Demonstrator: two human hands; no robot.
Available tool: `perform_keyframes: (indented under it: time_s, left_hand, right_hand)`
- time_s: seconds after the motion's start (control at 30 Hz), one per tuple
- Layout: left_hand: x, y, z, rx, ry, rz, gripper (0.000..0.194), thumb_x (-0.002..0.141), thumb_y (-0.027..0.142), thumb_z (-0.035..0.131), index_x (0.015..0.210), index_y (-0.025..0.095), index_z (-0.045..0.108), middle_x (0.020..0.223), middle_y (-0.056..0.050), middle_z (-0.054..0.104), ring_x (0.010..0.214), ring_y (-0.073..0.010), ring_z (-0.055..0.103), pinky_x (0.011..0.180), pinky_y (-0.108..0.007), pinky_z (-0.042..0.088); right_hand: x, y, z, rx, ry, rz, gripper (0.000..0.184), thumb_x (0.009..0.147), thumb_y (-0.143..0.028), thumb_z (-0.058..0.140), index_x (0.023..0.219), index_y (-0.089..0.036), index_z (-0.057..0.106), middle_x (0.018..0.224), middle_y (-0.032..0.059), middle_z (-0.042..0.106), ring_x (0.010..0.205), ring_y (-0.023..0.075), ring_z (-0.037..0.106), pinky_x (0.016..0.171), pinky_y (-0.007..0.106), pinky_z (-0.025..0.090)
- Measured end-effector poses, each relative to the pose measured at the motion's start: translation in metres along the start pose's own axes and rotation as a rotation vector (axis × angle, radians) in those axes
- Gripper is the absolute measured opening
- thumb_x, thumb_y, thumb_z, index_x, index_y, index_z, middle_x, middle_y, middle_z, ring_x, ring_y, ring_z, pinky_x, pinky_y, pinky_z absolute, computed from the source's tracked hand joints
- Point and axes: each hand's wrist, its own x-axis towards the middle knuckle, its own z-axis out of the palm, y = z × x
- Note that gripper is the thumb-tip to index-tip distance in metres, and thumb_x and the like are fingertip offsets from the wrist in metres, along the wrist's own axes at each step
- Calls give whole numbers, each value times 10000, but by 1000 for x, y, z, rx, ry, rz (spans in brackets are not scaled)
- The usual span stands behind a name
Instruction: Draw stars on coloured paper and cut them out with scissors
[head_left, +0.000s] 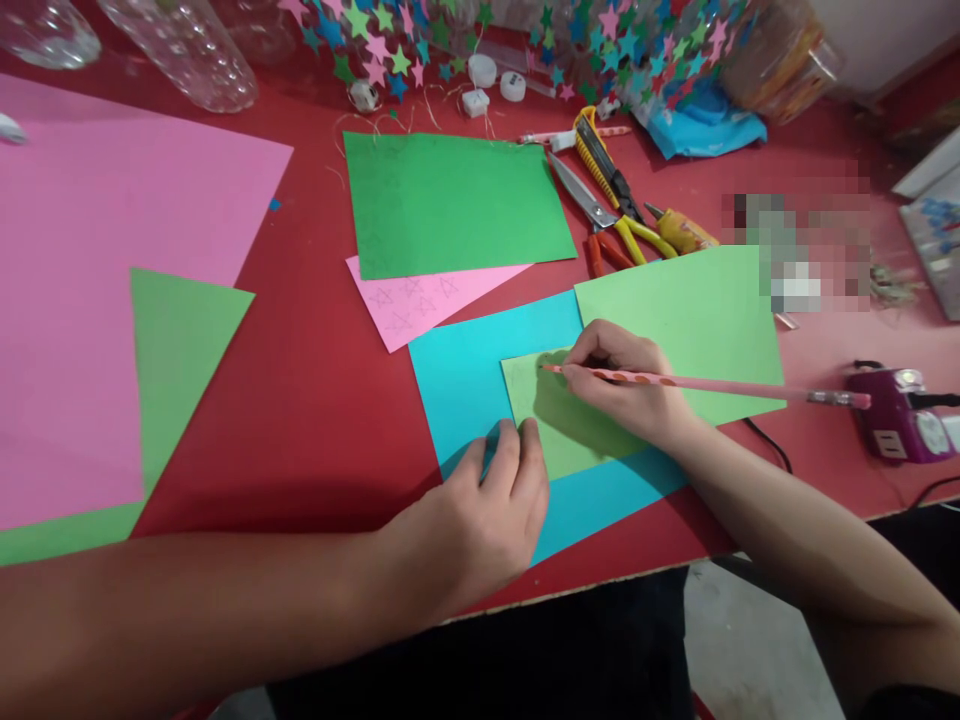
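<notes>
left hand: bare | right hand: bare | forearms: bare | lap clothing: black

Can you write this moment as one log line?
right hand: holding pencil, tip at small light green paper; left hand: at that paper's edge; beneath: blue paper; nearby: scissors

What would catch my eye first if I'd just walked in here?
Probably the colourful stars massed along the back of the red table. Next, the long pink pencil in the right hand's grip, its tip at a small light green sheet lying over a blue sheet. The large pink sheet at far left stands out too.
</notes>
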Motion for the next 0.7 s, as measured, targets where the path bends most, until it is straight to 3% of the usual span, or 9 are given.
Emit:
perform_keyframes:
  time_s: [0.4, 0.7]
  left_hand:
    - [1, 0, -1, 16, -5, 0, 300, 914, 192, 534, 1115, 10, 664, 1172, -224, 679, 1009, -318, 686, 744, -346, 590]
    - [1, 0, 0, 20, -6, 0, 314, 912, 198, 543, 1130, 5, 660, 1181, -233, 672, 1015, -325, 683, 757, -358, 591]
  right_hand:
    - [-1, 1, 4, 9, 73, 56, 128, 818, -216, 602, 729, -192, 513, 595, -44, 543, 518, 79, 473, 479, 229, 343]
    - [0, -2, -1, 14, 40, 39, 141, 724, -102, 567, 666, -196, 480, 539, -69, 450, 475, 60, 364, 438, 220, 261]
